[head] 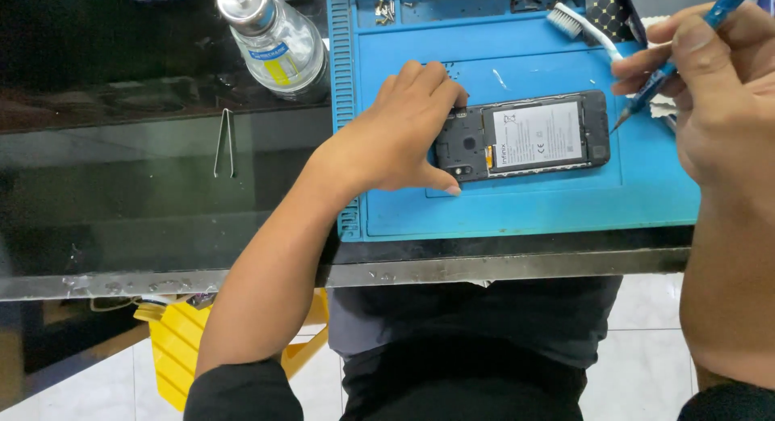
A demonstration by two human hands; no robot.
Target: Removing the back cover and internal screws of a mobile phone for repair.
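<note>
Left arm (266, 268): bare from hand (400, 134) to above the elbow, black sleeve edge at upper arm. Right arm (726, 284): bare forearm, black sleeve edge at lower frame corner. Torso: dark grey-blue shirt, black lower garment. No rings or watch visible.
</note>
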